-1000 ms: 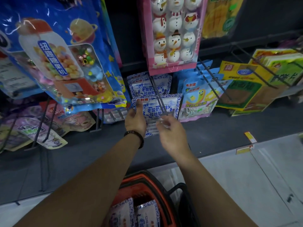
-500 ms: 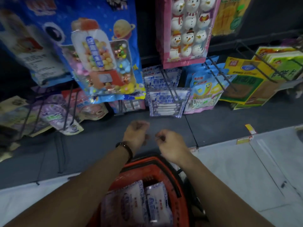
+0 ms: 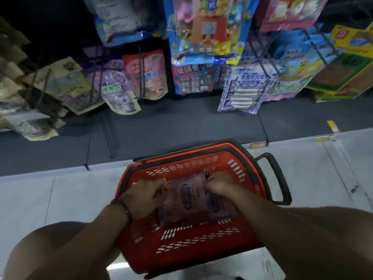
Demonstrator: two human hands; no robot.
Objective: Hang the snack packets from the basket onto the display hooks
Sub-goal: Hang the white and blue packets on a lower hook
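Both hands are down inside the basket: the left hand (image 3: 148,196) curls its fingers round the upper left corner of a packet (image 3: 184,201), and the right hand (image 3: 219,185) pinches the upper right corner. The view is blurred, so I cannot tell whether the packet is off the pile yet.

Above and beyond them, the display rack (image 3: 181,126) takes up the top of the view, with many kinds of bags crowded on its wire arms. The red basket (image 3: 201,245) sits on the pale floor (image 3: 323,168) just in front of the rack's dark base, its black handle (image 3: 279,178) folded out to the right.

On the rack, right of centre, hang the blue-and-white bags (image 3: 243,87) that seem to match the one being gripped. They sit on a dark hook (image 3: 262,66), so part of the job looks done.

In the basket, the edge of a second packet (image 3: 224,212) shows beneath and right of the held one. How many lie under it is hidden.

By my reading, this is a pick-up partway through the job. Lifting this packet, threading its top hole onto the hook and clearing the rest of the basket are all left.
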